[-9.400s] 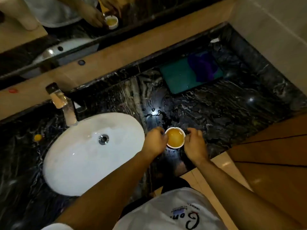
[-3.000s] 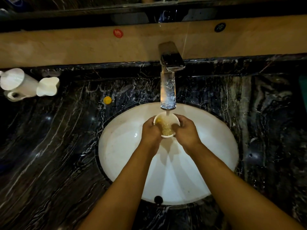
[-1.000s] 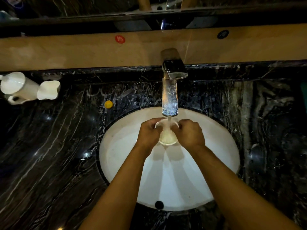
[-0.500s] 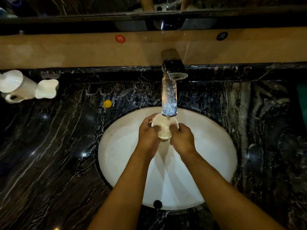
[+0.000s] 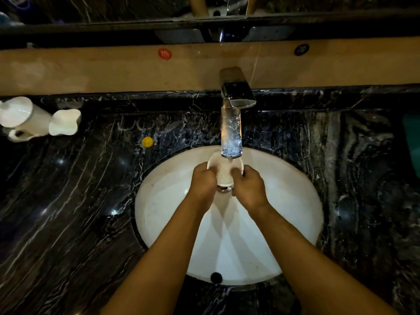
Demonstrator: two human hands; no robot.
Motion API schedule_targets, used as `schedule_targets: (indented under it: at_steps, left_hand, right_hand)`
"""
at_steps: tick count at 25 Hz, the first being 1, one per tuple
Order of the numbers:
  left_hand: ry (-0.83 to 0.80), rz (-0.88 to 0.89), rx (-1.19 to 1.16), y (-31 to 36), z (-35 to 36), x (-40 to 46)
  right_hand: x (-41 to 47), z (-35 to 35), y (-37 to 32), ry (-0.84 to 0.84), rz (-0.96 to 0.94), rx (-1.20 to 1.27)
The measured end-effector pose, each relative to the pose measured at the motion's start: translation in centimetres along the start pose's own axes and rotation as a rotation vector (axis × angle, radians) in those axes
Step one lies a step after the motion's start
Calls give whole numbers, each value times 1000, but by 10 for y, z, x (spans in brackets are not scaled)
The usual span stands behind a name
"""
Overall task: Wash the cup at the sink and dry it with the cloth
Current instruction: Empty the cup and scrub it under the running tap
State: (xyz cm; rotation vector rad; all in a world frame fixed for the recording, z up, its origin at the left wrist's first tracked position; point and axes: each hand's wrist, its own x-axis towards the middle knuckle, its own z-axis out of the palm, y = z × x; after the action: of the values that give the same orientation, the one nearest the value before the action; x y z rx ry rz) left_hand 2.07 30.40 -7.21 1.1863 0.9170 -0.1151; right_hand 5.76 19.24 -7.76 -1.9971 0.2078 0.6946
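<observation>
Both hands, left hand [image 5: 202, 181] and right hand [image 5: 248, 187], gripped the cup [image 5: 223, 172] between them, tilted under the faucet [image 5: 231, 133], probably so water rinsed its inside.

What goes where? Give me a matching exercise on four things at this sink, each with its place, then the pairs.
Things:
1. cup
2. yellow object
3. white jug
4. red sticker

Places:
A. lying on the counter at far left
B. on the tan ledge behind the tap
C. held by both hands under the tap
D. on the dark counter, just left of the basin

Pairs: 1-C, 2-D, 3-A, 4-B
</observation>
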Motion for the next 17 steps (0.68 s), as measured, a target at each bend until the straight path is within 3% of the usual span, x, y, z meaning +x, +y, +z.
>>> schedule_targets:
  at_steps: [4,8,12,17]
  left_hand:
    - [-94,27,106,2,-10,-4]
    - [-76,21,154,12,-4,-8]
    - [-22,14,211,12,-2,-5]
    - [180,31,138,1,7,-5]
  right_hand:
    - [5,-10,-2,-52,-163,-114]
    - [3,-13,-4,-80,-257,-174]
    - [0,-10,-1,-17,-184,-90]
    - [-13,10,1,-24,-63,21]
